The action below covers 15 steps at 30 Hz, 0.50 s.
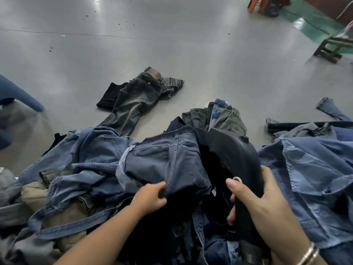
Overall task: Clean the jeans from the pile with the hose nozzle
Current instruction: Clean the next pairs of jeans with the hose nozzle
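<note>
A big pile of jeans (91,180) in blue, dark and khaki tones fills the lower half of the head view. My left hand (150,197) grips the edge of a dark blue pair of jeans (162,161) on top of the pile. My right hand (254,199) holds the black hose nozzle (236,155), fingers curled round its handle, its wide black head lying over the pile beside the dark blue pair. The hose itself runs down out of view under my wrist.
A grey-green pair of jeans (133,100) lies spread on the grey concrete floor (210,54) beyond the pile. A blue chair leg (21,96) stands at left; a wooden stool (332,46) and orange chair legs (256,4) at far right.
</note>
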### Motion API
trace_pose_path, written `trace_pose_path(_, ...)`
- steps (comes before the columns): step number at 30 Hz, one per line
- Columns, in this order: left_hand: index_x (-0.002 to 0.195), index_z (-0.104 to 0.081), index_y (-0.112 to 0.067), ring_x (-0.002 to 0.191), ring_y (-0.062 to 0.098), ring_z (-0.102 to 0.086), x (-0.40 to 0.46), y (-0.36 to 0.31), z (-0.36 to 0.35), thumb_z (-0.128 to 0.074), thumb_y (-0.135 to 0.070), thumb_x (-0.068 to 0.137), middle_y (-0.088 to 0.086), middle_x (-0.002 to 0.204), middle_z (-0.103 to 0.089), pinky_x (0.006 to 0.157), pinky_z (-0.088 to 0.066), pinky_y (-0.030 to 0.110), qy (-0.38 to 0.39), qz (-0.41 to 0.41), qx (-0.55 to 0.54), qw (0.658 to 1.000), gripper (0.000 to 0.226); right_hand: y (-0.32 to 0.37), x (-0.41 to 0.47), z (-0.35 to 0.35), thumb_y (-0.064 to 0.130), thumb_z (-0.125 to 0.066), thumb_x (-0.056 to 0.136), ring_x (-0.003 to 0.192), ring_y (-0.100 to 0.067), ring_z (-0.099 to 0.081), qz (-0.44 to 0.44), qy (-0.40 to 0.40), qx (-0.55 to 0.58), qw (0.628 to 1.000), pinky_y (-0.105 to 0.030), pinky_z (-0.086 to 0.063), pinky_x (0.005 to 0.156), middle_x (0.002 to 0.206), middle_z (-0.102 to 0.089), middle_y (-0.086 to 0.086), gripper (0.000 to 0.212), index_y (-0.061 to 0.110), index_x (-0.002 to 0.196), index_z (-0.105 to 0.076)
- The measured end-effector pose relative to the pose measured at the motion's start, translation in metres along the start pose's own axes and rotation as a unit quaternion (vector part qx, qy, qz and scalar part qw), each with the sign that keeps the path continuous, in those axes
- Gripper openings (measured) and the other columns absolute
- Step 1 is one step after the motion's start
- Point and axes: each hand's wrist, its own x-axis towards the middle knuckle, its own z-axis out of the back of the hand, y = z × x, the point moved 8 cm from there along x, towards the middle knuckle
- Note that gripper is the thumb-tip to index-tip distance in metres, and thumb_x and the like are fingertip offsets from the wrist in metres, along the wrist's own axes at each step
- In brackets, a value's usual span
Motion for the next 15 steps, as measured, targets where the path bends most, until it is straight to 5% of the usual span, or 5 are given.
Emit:
trace_pose_path(3,0.089,-0.062,-0.019,0.090,0.020,-0.064,-0.027,0.004,-0.043,-0.066,-0.034,0.081,0.004,0.097,-0.069,0.072,-0.043,0.022,0.201,-0.006,0.021,0.979,0.017,-0.002,-0.002,0.001,0.020,-0.068,0.081,0.039,-0.027,-0.057,-0.013,0.002,-0.003,1.000,-0.028,-0.048,0.040,0.057,-0.061,0.003,0.025,0.020,0.098,-0.050)
trace_pose_path(5,0.077,-0.062,-0.017,0.076,0.019,-0.065,-0.039,0.012,-0.053,-0.060,-0.028,0.090,0.008,0.083,-0.068,0.065,-0.046,0.018,0.235,0.071,-0.092,0.965,0.017,-0.004,-0.004,-0.001,0.017,-0.068,0.083,0.038,-0.027,-0.055,-0.025,0.007,-0.001,1.000,-0.028,-0.048,0.039,0.056,-0.059,0.002,0.023,0.019,0.097,-0.050)
trace_pose_path(10,0.067,-0.055,-0.010,0.071,0.032,-0.062,-0.008,0.005,0.048,-0.054,-0.032,0.093,0.012,0.071,-0.067,0.062,-0.044,0.036,-0.203,0.078,-0.054,0.974,0.034,-0.011,-0.009,0.001,0.016,-0.069,0.083,0.039,-0.030,-0.056,-0.043,0.018,-0.011,0.999,-0.029,-0.048,0.040,0.057,-0.059,-0.001,0.025,0.022,0.099,-0.051)
trace_pose_path(13,0.090,-0.061,-0.018,0.092,0.031,-0.061,0.038,-0.007,0.088,-0.052,-0.022,0.092,0.009,0.098,-0.066,0.078,-0.048,0.038,-0.218,0.055,-0.090,0.970,0.009,-0.013,-0.009,0.005,0.014,-0.070,0.081,0.040,-0.031,-0.057,-0.054,0.005,-0.007,0.998,-0.028,-0.047,0.040,0.057,-0.061,-0.004,0.027,0.022,0.099,-0.052)
trace_pose_path(15,0.118,-0.057,-0.013,0.112,0.028,-0.055,0.076,0.001,0.096,-0.050,-0.016,0.092,0.010,0.124,-0.058,0.096,-0.044,0.040,-0.161,0.081,-0.083,0.980,0.028,-0.012,-0.009,0.005,0.023,-0.075,0.072,0.046,-0.027,-0.061,-0.050,-0.006,-0.014,0.999,-0.031,-0.051,0.047,0.061,-0.065,-0.005,0.034,0.024,0.100,-0.055)
